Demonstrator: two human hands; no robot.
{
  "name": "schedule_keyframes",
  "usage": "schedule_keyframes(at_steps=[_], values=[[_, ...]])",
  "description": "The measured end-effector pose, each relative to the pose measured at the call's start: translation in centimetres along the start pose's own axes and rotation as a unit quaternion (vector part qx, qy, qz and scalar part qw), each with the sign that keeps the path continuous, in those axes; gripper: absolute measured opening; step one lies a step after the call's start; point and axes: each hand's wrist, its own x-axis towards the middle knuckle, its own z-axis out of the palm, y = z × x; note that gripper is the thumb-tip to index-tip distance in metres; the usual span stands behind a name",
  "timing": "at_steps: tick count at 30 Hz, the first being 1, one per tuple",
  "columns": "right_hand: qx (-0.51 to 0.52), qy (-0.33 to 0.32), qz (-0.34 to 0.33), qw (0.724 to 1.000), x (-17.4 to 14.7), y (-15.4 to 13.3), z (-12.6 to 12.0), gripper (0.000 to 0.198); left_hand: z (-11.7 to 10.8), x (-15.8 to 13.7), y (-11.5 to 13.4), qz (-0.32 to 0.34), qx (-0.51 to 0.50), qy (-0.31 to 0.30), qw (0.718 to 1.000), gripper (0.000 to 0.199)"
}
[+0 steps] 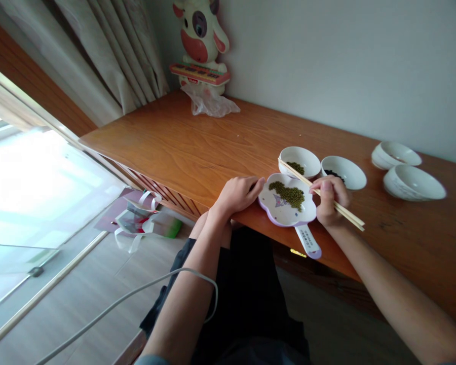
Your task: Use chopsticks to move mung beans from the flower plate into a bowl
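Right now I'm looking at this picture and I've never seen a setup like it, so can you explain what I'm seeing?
There's no machine here, just a person's bare hands, seen from a camera worn on the head, looking forward and down. The right hand holds wooden chopsticks. The left hand rests by the rim of a flower-shaped dish with small green beans on it. Behind the dish, one white bowl holds similar beans; another holds small dark pieces. Two more bowls stand to the right. Further back on the wooden table are a cow toy and a plastic bag.
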Motion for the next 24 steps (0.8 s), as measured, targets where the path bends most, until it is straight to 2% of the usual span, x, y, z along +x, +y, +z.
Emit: schedule_keyframes(at_steps=[4,7,24], values=[[-0.003,0.0,0.0,1.0,0.0,-0.2,0.0,0.025,0.0,0.0,0.0,0.004,-0.002,0.001,1.0,0.054],[-0.007,0.012,0.002,1.0,0.4,-0.8,0.2,0.033,0.0,0.0,-0.1,0.004,0.001,0.001,1.0,0.054],[-0.016,0.015,0.006,1.0,0.9,-1.7,0.5,0.034,0.0,0.0,0.0,0.001,0.002,0.004,1.0,0.054]])
